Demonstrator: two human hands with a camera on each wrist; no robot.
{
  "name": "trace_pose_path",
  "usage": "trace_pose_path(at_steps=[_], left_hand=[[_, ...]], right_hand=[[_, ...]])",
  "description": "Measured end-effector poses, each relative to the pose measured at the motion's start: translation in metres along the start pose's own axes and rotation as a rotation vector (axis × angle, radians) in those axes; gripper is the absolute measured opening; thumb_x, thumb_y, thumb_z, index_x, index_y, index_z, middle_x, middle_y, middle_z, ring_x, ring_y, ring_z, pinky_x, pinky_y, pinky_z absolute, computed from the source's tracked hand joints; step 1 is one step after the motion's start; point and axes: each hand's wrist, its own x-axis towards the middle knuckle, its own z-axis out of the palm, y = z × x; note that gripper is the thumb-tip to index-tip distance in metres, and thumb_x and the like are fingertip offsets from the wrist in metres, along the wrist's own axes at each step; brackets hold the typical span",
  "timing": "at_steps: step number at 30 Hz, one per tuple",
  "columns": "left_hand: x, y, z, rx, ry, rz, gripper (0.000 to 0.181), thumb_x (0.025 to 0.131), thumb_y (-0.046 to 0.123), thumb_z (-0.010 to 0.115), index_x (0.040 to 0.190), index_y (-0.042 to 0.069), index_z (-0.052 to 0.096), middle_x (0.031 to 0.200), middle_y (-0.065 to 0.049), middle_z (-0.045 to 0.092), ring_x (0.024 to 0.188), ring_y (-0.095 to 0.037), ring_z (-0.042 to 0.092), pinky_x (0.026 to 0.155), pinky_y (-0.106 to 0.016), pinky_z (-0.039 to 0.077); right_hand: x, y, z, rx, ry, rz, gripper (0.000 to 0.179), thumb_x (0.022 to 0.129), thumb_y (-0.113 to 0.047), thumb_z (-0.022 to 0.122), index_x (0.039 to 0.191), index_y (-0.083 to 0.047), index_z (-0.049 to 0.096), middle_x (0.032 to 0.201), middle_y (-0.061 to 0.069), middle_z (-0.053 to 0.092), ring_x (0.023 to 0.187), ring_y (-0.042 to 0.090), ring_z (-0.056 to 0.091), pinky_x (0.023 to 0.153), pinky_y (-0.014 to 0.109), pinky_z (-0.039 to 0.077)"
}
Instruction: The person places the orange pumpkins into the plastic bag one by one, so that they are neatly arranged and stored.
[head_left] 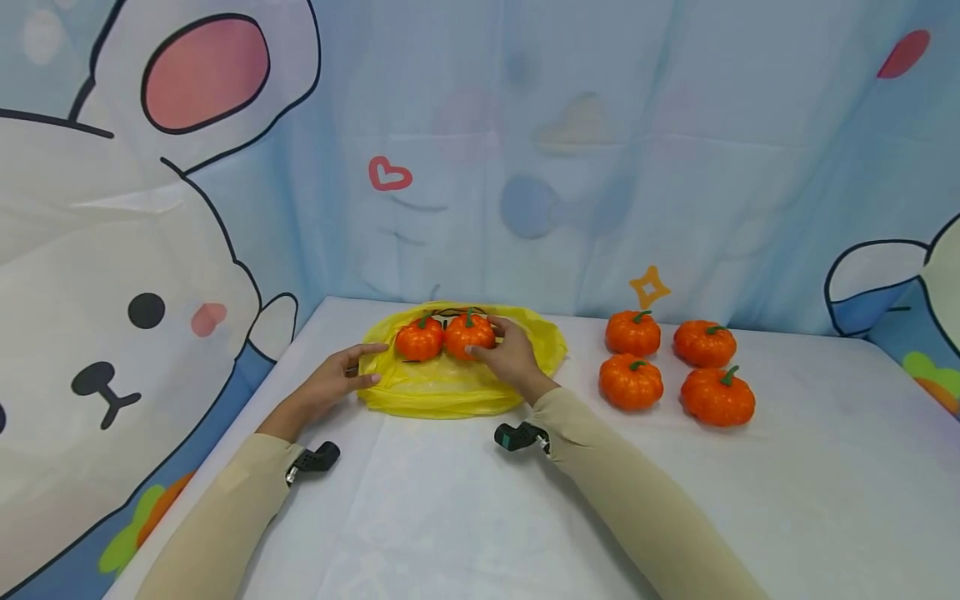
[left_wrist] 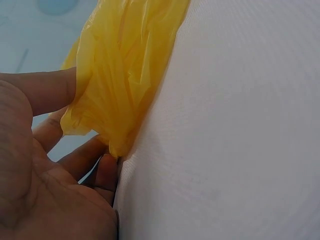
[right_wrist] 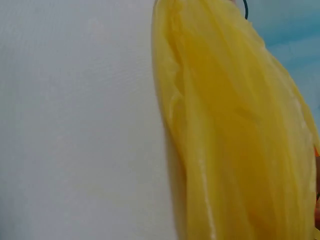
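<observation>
A crumpled yellow plastic bag [head_left: 435,402] lies spread on the white table. Two small orange pumpkins, a left one [head_left: 420,340] and a right one [head_left: 459,335], sit side by side on it, green stems up. My right hand [head_left: 513,358] grips the right pumpkin, thumb at its near side and fingers at its far side. At the bag's left edge, my left hand [head_left: 335,379] touches the plastic with thumb and fingers spread apart. The left wrist view has its fingertips partly hidden by the yellow plastic [left_wrist: 120,75]. Yellow plastic [right_wrist: 240,130] hides most of my right hand in its wrist view.
Several more orange pumpkins [head_left: 633,383] stand grouped to the right of the bag on the white table [head_left: 450,517]. A blue cartoon curtain [head_left: 480,225] hangs behind the table. Each sleeve carries a small black device [head_left: 315,457] at the wrist.
</observation>
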Motion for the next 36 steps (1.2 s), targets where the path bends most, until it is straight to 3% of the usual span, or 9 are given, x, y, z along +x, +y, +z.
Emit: trace_pose_path(at_steps=[7,15,23,28,33,36], left_hand=[[0.002,-0.002,0.001,0.017,-0.003,-0.005,0.056,0.095,0.012,0.064,0.147,0.015,0.045,0.162,-0.015,0.026,0.149,-0.036,0.022,0.121,-0.057,0.019],[0.003,-0.003,0.002,0.015,-0.008,-0.012,0.056,0.095,0.012,0.064,0.148,0.015,0.045,0.163,-0.014,0.025,0.148,-0.037,0.024,0.121,-0.057,0.020],[0.004,-0.004,0.003,-0.003,-0.010,0.008,0.055,0.095,0.013,0.063,0.147,0.015,0.046,0.161,-0.013,0.030,0.140,-0.033,0.032,0.118,-0.054,0.025],[0.004,-0.002,0.002,0.004,-0.007,0.002,0.054,0.096,0.013,0.063,0.147,0.015,0.046,0.161,-0.013,0.030,0.142,-0.034,0.030,0.119,-0.054,0.024],[0.002,-0.001,-0.001,0.017,0.000,-0.035,0.054,0.096,0.015,0.062,0.147,0.019,0.046,0.162,-0.013,0.027,0.147,-0.035,0.026,0.121,-0.056,0.020],[0.001,-0.001,-0.002,0.025,-0.003,-0.043,0.054,0.096,0.016,0.063,0.147,0.020,0.046,0.163,-0.013,0.026,0.147,-0.036,0.025,0.121,-0.056,0.020]], right_hand=[[0.004,0.008,0.006,-0.002,0.027,0.016,0.073,0.089,-0.018,0.072,0.151,-0.008,0.036,0.154,0.014,0.042,0.141,0.030,0.041,0.115,0.042,0.038],[0.004,0.005,0.005,-0.010,0.009,0.025,0.073,0.091,-0.022,0.070,0.152,-0.007,0.033,0.153,0.016,0.042,0.141,0.032,0.042,0.114,0.044,0.039],[-0.003,-0.001,-0.019,-0.092,-0.075,0.025,0.076,0.094,-0.032,0.065,0.155,-0.012,0.026,0.156,0.018,0.036,0.135,0.035,0.047,0.104,0.046,0.048],[-0.025,0.000,-0.049,-0.103,-0.056,-0.089,0.067,0.096,-0.030,0.062,0.154,-0.015,0.031,0.152,0.015,0.043,0.125,0.033,0.057,0.092,0.043,0.056],[-0.070,0.008,-0.078,-0.169,-0.008,-0.304,0.058,0.097,-0.028,0.061,0.150,-0.017,0.039,0.142,0.013,0.055,0.123,0.032,0.059,0.093,0.047,0.054],[-0.098,0.016,-0.101,-0.199,0.047,-0.363,0.054,0.098,-0.026,0.061,0.148,-0.017,0.043,0.138,0.011,0.059,0.120,0.029,0.060,0.091,0.037,0.054]])
